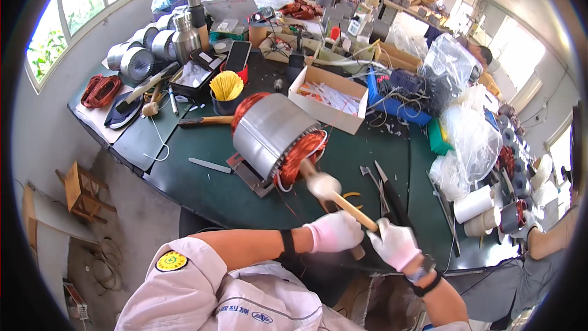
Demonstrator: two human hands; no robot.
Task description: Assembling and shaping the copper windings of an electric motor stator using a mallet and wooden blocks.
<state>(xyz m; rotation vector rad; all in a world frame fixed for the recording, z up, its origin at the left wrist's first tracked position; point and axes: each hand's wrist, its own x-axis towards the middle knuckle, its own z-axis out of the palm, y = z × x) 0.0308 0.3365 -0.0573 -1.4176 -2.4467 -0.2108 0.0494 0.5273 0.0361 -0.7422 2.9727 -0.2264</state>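
Observation:
A grey metal motor stator [267, 130] with copper windings [304, 154] lies on its side on a small metal stand [251, 175]. My right hand [395, 244], in a white glove, grips the handle of a wooden mallet [353, 208]. The pale mallet head, smeared by motion, is close to the winding end nearest me. Below it my left hand [334, 231], also gloved, is closed round a wooden stick [357, 251]. The stick slants up behind the mallet toward the windings; where its tip touches is blurred. White lead wires hang from the winding.
Scissors [381, 190] and a black-handled tool [397, 202] lie right of the stator. Behind are a cardboard box [334, 116] of white strips, a cup of yellow sticks [226, 87] and a hammer [205, 121]. A co-worker's gloved hand [528, 225] is at the right.

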